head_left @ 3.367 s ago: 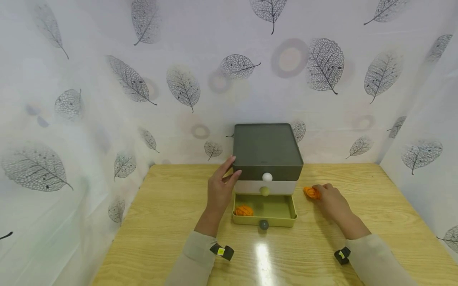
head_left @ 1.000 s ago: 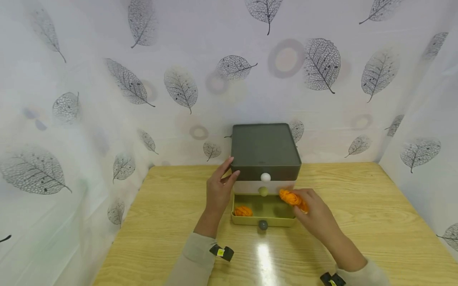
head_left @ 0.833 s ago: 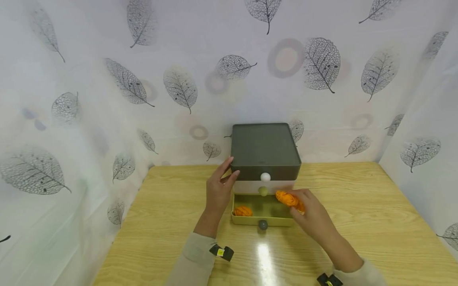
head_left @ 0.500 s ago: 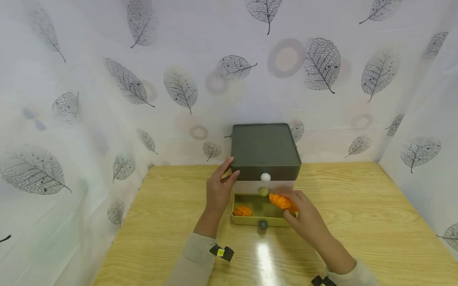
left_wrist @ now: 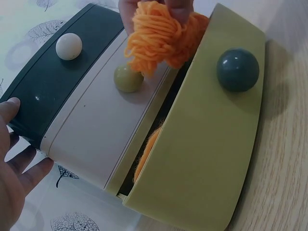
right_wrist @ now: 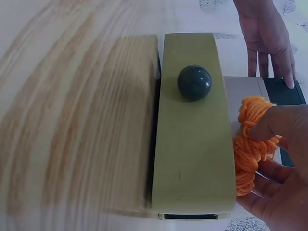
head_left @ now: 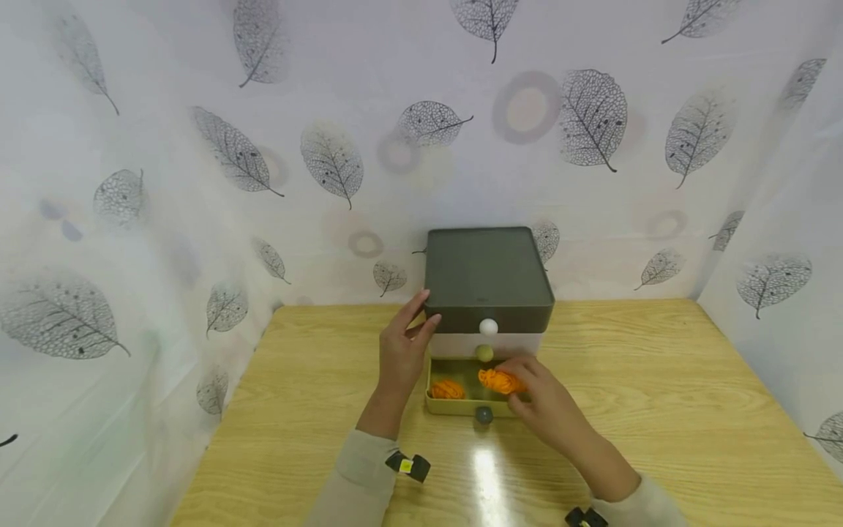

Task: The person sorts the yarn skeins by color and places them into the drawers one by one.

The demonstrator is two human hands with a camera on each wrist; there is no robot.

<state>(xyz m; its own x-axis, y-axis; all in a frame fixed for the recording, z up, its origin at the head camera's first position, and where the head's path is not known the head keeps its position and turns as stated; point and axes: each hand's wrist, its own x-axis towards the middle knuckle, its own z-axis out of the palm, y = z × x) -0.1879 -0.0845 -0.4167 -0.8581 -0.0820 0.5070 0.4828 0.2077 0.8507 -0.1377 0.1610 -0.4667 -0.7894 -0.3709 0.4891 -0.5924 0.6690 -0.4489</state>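
Note:
A small desktop drawer unit (head_left: 487, 271) has a dark top tier, a white middle tier and an olive bottom drawer (head_left: 454, 407) that is pulled out. One orange yarn bundle (head_left: 447, 389) lies at the drawer's left end. My right hand (head_left: 553, 410) pinches a second orange yarn bundle (head_left: 497, 380) between thumb and fingers, over the drawer's right half. In the right wrist view this held yarn (right_wrist: 252, 144) is behind the drawer front. My left hand (head_left: 403, 351) rests its fingertips on the unit's left front corner, with fingers spread along its side in the left wrist view.
The unit stands on a wood-grain table (head_left: 658, 395) near its back edge. A white leaf-print sheet (head_left: 395, 146) hangs behind and at both sides. Round knobs, including the dark knob (head_left: 484, 415) of the bottom drawer, stick out from the fronts.
My right hand picked up the orange yarn bundle from the table right of the unit and carried it left and over the drawer, lowering it lately. My left hand has stayed at the unit's corner.

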